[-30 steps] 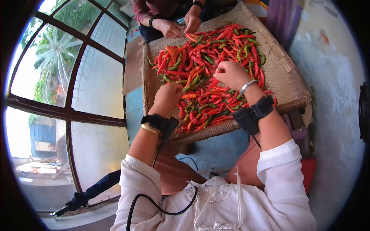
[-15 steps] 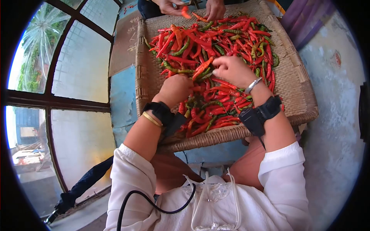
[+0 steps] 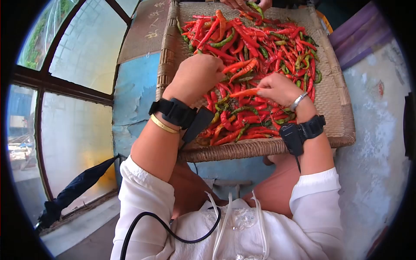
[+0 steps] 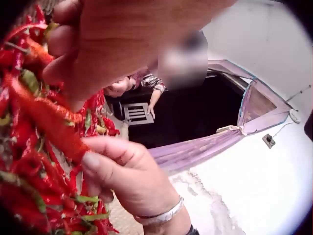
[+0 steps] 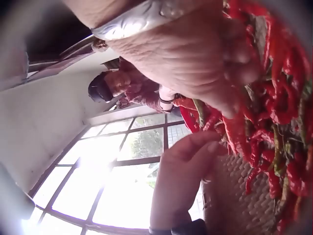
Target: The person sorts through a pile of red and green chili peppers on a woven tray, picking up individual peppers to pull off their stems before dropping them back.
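Observation:
Red, orange and green chili peppers [image 3: 255,117] lie heaped on a woven tray [image 3: 336,91]. My right hand [image 3: 281,90] pinches one end of an orange-red pepper [image 3: 245,92], which points left above the heap. In the left wrist view, the thumb and fingers of that right hand [image 4: 142,181] grip the pepper [image 4: 51,125]. My left hand [image 3: 195,77] is over the tray's left part, its fingers bent beside another orange pepper. Thumb and forefinger of the left hand [image 5: 178,171] come together in the right wrist view; whether they hold anything is unclear.
Another person's hands [image 3: 260,4] are at the tray's far edge, by a green pepper. A window [image 3: 82,52] and a dark folded umbrella [image 3: 80,184] are on the left. On the right stands a pale wall [image 3: 372,108] with a purple cloth [image 3: 359,32].
My hands have moved apart, the left one upward over the tray's left side. An orange-red pepper now shows in my right hand. The view has shifted, and the other person's hands sit higher in it.

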Available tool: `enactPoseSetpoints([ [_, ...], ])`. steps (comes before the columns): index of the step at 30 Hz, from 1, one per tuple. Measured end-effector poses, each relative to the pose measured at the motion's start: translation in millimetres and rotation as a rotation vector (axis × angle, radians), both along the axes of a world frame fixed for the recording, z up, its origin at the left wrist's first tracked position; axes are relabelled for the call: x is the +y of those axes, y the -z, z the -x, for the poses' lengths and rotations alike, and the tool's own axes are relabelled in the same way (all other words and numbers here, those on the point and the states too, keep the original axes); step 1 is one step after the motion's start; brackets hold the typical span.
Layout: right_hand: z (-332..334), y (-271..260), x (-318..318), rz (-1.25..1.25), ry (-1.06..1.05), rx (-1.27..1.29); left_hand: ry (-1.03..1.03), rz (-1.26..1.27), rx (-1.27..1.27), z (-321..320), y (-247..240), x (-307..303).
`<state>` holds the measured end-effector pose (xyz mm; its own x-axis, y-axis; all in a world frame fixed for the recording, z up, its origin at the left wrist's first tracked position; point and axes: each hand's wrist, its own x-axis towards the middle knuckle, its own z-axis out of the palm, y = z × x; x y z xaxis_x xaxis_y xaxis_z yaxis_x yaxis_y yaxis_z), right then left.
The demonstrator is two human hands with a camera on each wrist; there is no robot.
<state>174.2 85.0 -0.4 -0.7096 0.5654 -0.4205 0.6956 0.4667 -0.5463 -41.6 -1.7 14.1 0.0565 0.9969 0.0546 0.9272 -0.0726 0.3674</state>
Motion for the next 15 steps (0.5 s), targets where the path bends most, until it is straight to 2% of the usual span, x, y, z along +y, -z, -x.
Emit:
enactPoseSetpoints([
  [1, -3, -4, 4, -0.014, -0.006, -0.004, -0.006, -0.014, -0.004, 5, 0, -1],
  [3, -7, -9, 7, 0.234, 0.352, 0.369, -0.074, 0.050, 0.061, 11, 2, -2],
  [4, -1, -14, 2, 0.255, 0.515, 0.631, -0.077, 0.046, 0.054, 12, 4, -3],
  [5, 3, -13, -2, 0.250, 0.513, 0.626, -0.073, 0.056, 0.053, 12, 5, -4],
  [7, 11, -2, -2, -0.038, 0.588, 0.802, -0.075, 0.048, 0.050, 12, 0, -2],
  [8, 16, 6, -4, -0.211, 0.477, 0.664, -0.073, 0.047, 0.057, 10, -4, -2],
  [9, 18, 11, -9, -0.382, 0.204, 0.628, -0.070, 0.049, 0.061, 9, -7, -2],
  [11, 28, 18, -20, -0.354, -0.162, 0.533, -0.063, 0.010, 0.057, 7, -6, 1],
  [14, 31, 33, -28, -0.369, -0.302, 0.409, -0.065, 0.061, 0.057, 4, -4, 3],
  [15, 31, 38, -27, -0.459, -0.348, 0.328, -0.028, 0.061, 0.069, 2, -2, 4],
])
